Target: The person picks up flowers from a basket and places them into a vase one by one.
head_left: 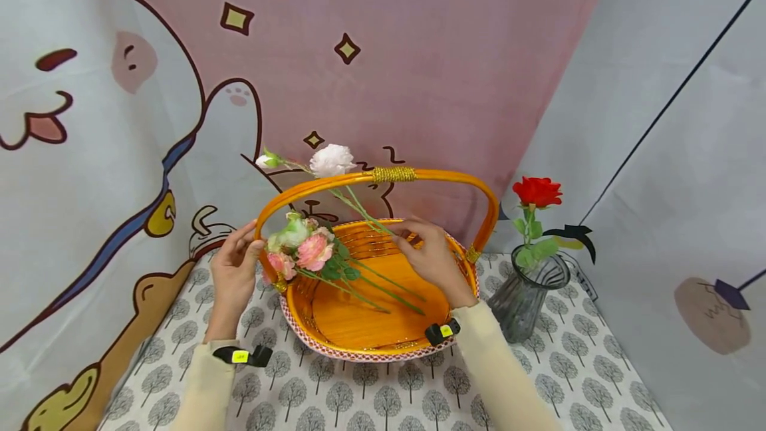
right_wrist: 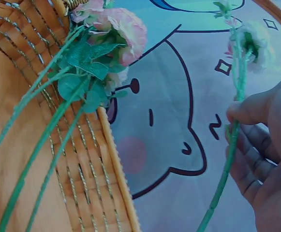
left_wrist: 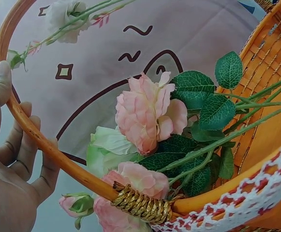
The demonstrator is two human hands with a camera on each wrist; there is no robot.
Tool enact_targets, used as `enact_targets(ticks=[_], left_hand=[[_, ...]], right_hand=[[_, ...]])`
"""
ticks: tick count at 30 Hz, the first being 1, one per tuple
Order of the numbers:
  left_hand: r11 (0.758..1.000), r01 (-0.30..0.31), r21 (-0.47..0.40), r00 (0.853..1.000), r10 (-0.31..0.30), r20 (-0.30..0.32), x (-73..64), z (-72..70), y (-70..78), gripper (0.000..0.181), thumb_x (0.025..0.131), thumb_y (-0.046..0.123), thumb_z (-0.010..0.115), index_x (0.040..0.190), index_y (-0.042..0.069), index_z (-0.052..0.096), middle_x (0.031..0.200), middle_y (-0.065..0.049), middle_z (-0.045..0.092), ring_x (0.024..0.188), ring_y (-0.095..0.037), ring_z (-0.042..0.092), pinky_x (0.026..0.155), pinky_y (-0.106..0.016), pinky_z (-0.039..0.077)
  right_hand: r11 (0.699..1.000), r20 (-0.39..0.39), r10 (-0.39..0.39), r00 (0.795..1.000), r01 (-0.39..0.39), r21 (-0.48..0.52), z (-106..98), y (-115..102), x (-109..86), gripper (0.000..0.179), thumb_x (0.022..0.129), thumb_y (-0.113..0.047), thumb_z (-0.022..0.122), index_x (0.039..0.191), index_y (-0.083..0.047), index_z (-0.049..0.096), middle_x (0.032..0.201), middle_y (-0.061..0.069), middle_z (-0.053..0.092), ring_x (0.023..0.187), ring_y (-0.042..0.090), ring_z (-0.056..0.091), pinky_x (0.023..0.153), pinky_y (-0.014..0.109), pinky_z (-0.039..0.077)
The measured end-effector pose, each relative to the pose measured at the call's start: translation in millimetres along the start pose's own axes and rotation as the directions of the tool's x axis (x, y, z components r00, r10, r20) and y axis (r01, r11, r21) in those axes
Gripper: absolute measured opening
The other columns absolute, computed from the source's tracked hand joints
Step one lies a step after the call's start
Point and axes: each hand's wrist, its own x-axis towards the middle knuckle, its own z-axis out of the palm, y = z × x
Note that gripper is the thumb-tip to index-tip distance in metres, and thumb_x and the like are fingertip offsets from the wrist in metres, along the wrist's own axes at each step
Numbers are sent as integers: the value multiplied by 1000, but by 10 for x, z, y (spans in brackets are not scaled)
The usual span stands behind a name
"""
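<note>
An orange woven basket with a tall arched handle stands on the table. My left hand holds the handle's left side, thumb on one face and fingers behind, as the left wrist view shows. In my right hand the green stem of a white flower is pinched between thumb and fingers. That flower, with a small bud, is raised near the handle, leaning left. Pink flowers and a pale green one lean over the basket's left rim, their stems lying inside.
To the right of the basket stands a grey ribbed glass vase holding a red rose. A cloth with a tree print covers the table. Printed curtains hang behind and at the sides.
</note>
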Motion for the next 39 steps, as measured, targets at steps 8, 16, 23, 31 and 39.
enact_targets(ticks=[8,16,23,31,39], left_hand=[[999,-30,-42,999,29,-14,1,29,19,39,100,-5,58,139,0,62,103,7,70,96,-6,68,82,-12,52],[997,-26,-71,1000,25,-14,33,31,24,39,100,-7,57,138,-2,61,103,9,70,95,-6,67,81,-14,52],[997,-5,-76,1000,4,-13,8,19,43,39,101,-4,57,140,-1,60,103,8,69,96,-4,67,84,-14,53],[995,-17,-101,1000,17,-2,-1,-13,24,39,102,2,59,141,-1,59,105,8,70,98,-6,68,85,-15,53],[999,-36,-33,999,36,8,8,-9,6,39,102,1,58,141,-1,58,105,15,70,97,-2,67,83,-14,52]], right_hand=[[996,16,-20,1000,21,-88,-223,-45,-150,16,99,-14,71,112,-17,78,108,0,74,87,18,71,75,39,61],[990,1,-78,997,77,-115,-388,-80,-307,18,95,-10,74,111,-15,78,104,-1,74,82,13,69,71,31,59],[988,25,-106,994,108,-108,-467,-38,-465,18,95,-7,73,111,-13,78,103,0,73,78,9,63,69,28,58],[989,57,-51,997,58,-138,-571,-22,-617,20,96,-8,72,113,-18,77,105,-3,72,75,8,58,68,26,54],[983,33,-79,996,84,-166,-714,136,-800,19,94,-6,74,109,-19,76,100,-3,72,75,4,58,68,23,52]])
